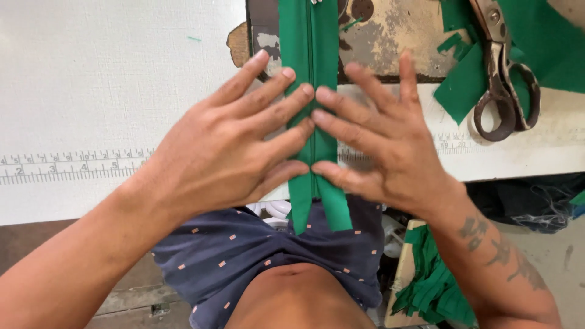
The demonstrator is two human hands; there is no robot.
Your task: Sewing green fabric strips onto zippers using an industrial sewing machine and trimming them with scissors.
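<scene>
I am pressing my left hand (228, 152) and right hand (381, 146), fingers spread open, on the green zipper (311, 49); its hanging end, probably loose, could drag it off the desk (91, 91).

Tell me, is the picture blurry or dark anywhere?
Head view: bright, even daylight, no strong glare; left hand and right hand on the green zipper strip look sharp, with soft shadows beneath; scissors are clear too; the table edge bends slightly from the wide lens.

White table (91, 91): green zipper (309, 49), scissors (503, 73), green scraps (463, 85).
</scene>
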